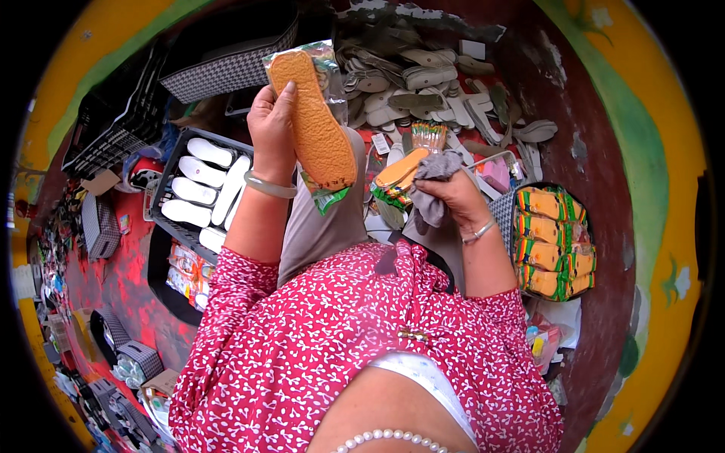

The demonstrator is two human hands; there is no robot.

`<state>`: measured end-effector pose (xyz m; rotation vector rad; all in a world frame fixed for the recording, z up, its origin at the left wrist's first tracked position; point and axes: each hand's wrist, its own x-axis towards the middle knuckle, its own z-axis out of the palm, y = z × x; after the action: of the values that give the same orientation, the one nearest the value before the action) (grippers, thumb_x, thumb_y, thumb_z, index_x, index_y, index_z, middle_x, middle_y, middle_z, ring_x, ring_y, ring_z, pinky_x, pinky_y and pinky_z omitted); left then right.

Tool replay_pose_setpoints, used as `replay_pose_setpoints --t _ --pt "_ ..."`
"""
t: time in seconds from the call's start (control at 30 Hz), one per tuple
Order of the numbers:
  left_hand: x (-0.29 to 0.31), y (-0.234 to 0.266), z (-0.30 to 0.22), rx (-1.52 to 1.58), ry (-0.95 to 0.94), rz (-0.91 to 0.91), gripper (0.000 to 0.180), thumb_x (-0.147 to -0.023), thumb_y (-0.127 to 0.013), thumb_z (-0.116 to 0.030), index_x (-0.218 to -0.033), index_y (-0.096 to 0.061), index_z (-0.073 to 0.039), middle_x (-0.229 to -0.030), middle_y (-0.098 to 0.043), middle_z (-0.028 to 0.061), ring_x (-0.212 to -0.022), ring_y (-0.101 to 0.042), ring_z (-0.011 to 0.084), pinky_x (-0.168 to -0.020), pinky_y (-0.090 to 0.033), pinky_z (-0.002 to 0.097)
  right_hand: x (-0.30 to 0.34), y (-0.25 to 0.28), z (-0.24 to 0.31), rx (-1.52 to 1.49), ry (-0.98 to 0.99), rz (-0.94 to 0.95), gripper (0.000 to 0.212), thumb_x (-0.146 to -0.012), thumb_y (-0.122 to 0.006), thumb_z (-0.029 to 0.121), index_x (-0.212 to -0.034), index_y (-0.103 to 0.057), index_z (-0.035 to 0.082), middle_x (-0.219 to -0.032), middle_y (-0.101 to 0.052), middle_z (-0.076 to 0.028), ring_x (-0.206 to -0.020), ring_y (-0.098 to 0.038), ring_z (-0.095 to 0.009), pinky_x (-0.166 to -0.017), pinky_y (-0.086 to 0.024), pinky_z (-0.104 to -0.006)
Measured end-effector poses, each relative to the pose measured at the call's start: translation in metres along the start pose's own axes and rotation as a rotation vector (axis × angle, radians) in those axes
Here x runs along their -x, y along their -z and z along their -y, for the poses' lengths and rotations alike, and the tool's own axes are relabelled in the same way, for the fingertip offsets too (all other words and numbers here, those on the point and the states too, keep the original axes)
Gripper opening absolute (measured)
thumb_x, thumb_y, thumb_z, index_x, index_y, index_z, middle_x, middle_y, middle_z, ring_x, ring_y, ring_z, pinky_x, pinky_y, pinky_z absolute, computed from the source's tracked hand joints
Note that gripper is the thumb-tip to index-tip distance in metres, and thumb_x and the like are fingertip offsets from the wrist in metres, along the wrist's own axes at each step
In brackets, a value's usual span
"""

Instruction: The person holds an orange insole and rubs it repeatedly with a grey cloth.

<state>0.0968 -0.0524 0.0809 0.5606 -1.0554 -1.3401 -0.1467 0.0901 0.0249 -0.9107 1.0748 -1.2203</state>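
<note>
My left hand (276, 124) is closed on a tan, textured shoe insole (317, 128) in a clear plastic packet with green printed ends. It is held up in front of me, tilted, its toe end lower right. In my right hand (457, 196) a crumpled grey cloth (432, 189) is gripped. Just beside the cloth is another packaged orange insole (400, 170) with a green end; whether my right fingers touch it I cannot tell. A bundle of thin sticks with coloured tips (428, 136) shows behind it.
Many loose grey insoles (430, 75) are heaped ahead. To the left, a dark basket (170, 177) holds white insoles (192, 190). At right, another basket (504, 215) holds several packaged orange insoles (540, 226). A checked basket (230, 72) stands far left. A pink item (495, 174) lies near my right hand.
</note>
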Motion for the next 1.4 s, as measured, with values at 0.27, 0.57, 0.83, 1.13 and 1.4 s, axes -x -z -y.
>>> replay_pose_setpoints --t 0.27,0.57,0.83,1.13,1.4 --pt "0.019 -0.023 0.01 -0.037 0.074 0.106 0.016 -0.089 -0.056 -0.012 -0.095 -0.056 0.003 -0.083 -0.063 0.0057 -0.07 -0.059 0.0089 -0.062 -0.05 0.0215 0.002 -0.006 0.015 -0.343 0.081 0.256 0.056 -0.089 -0.053 0.042 -0.121 -0.046 -0.003 -0.111 -0.058 -0.009 -0.1 -0.057 -0.017 -0.089 -0.043 -0.0294" --pt "0.039 -0.05 0.03 -0.286 -0.06 0.216 0.016 -0.089 -0.056 -0.008 -0.1 -0.055 0.003 -0.09 -0.061 0.0025 -0.08 -0.055 0.0044 -0.07 -0.045 0.0182 -0.029 -0.061 0.022 -0.261 0.123 0.119 0.036 -0.083 -0.061 0.005 -0.117 -0.051 0.001 -0.102 -0.059 -0.005 -0.09 -0.058 -0.013 -0.08 -0.048 -0.0271" --pt "0.041 -0.043 0.036 -0.074 0.117 0.154 0.015 -0.087 -0.057 -0.007 -0.097 -0.058 0.004 -0.087 -0.061 0.0023 -0.074 -0.055 0.0047 -0.066 -0.045 0.0185 -0.031 -0.056 0.003 0.12 0.249 0.02 0.018 -0.081 -0.062 0.003 -0.099 -0.061 0.0 -0.091 -0.063 -0.004 -0.081 -0.059 -0.012 -0.074 -0.048 -0.0251" --pt "0.038 -0.041 0.032 0.037 0.224 0.209 0.019 -0.087 -0.058 -0.01 -0.099 -0.058 0.005 -0.086 -0.062 0.0038 -0.073 -0.057 0.007 -0.065 -0.048 0.0203 -0.023 -0.053 -0.018 0.34 0.559 -0.109 0.012 -0.085 -0.057 0.005 -0.094 -0.063 0.0 -0.09 -0.064 -0.007 -0.083 -0.059 -0.014 -0.075 -0.047 -0.0265" --pt "-0.014 0.009 0.026 0.08 0.021 -0.109 0.018 -0.092 -0.048 -0.013 -0.101 -0.053 0.002 -0.088 -0.063 0.011 -0.077 -0.063 0.0175 -0.07 -0.053 0.0304 -0.004 -0.054 -0.007 0.347 0.35 0.069 0.013 -0.075 -0.056 0.001 -0.084 -0.065 -0.002 -0.081 -0.064 -0.007 -0.076 -0.06 -0.014 -0.071 -0.047 -0.027"
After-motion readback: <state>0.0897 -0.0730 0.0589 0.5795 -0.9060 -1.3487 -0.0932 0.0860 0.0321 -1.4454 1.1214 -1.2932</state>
